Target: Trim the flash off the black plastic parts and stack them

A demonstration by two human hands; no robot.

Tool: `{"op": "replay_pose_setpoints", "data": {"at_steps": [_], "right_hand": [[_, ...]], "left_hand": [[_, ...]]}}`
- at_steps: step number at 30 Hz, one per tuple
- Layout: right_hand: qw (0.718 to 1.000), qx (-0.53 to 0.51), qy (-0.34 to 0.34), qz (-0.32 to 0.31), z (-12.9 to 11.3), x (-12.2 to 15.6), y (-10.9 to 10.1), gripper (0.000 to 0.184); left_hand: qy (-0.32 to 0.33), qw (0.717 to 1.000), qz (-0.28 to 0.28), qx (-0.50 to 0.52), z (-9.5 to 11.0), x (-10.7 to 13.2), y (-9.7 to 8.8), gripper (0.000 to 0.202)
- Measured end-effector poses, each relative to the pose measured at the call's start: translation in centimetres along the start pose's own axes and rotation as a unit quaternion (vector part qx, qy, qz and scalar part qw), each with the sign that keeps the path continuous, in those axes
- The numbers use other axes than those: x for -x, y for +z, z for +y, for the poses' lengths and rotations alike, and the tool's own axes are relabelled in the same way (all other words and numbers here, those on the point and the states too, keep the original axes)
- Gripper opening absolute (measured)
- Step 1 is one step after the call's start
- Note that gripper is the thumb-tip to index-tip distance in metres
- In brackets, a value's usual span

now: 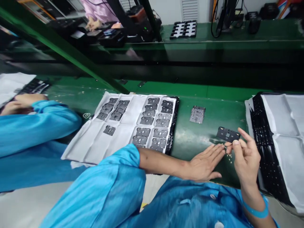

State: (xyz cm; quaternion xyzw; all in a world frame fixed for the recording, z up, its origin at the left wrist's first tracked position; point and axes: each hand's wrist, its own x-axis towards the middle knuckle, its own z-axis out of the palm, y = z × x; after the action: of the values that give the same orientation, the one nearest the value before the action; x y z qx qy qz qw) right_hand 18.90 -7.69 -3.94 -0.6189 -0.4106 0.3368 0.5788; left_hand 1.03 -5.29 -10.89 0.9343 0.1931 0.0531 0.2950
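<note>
My right hand (pixel 245 156) pinches a small dark flat frame part (pixel 227 134) between thumb and fingertips, just above the green bench (pixel 213 95). My left hand (pixel 206 162) lies flat on the bench with fingers stretched out, its fingertips close to several tiny loose bits (pixel 228 155) under the held part. A small stack of similar grey parts (pixel 197 114) sits on the bench a little farther out.
A black tray under white paper (pixel 123 129), carrying several dark parts, lies at my left. Stacked black trays with white sheets (pixel 280 133) stand at my right. A co-worker's blue sleeve (pixel 35 126) reaches in from the left. Another person works at the far bench (pixel 95 19).
</note>
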Motion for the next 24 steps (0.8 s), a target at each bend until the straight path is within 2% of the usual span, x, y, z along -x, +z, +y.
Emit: {"op": "replay_pose_setpoints", "data": {"at_steps": [3, 5, 7, 10, 12, 14, 16, 24], "right_hand": [[1.0, 0.02, -0.014, -0.003, -0.3, 0.1, -0.2, 0.042], [1.0, 0.021, -0.02, -0.002, -0.4, 0.1, -0.3, 0.041], [0.999, 0.025, -0.024, -0.003, -0.5, 0.2, -0.3, 0.04], [0.998, 0.042, -0.041, -0.017, -0.3, 0.2, -0.2, 0.038], [0.996, 0.063, -0.056, -0.031, -0.2, 0.3, -0.1, 0.037], [0.994, 0.079, -0.069, -0.043, -0.1, 0.3, -0.1, 0.035], [0.994, 0.075, -0.07, -0.049, -0.2, 0.2, -0.1, 0.031], [0.996, -0.04, -0.016, -0.081, -0.3, -0.1, 0.1, 0.022]], "left_hand": [[0.004, 0.996, 0.013, 0.089, -0.1, -1.2, -2.1, 0.087], [-0.013, 0.992, 0.032, 0.122, -0.7, -1.0, -4.3, 0.073], [-0.038, 0.987, 0.075, 0.137, -1.3, -0.5, -6.7, 0.059], [-0.063, 0.965, 0.15, 0.205, -1.5, -0.1, -9.9, 0.05], [-0.075, 0.944, 0.161, 0.277, -1.1, -0.3, -11.3, 0.046], [-0.089, 0.928, 0.145, 0.332, -0.5, -0.9, -11.9, 0.034], [-0.094, 0.922, 0.134, 0.352, 0.0, -1.4, -11.9, 0.038], [-0.062, 0.945, 0.179, 0.267, 0.6, -1.3, -11.3, 0.036]]}}
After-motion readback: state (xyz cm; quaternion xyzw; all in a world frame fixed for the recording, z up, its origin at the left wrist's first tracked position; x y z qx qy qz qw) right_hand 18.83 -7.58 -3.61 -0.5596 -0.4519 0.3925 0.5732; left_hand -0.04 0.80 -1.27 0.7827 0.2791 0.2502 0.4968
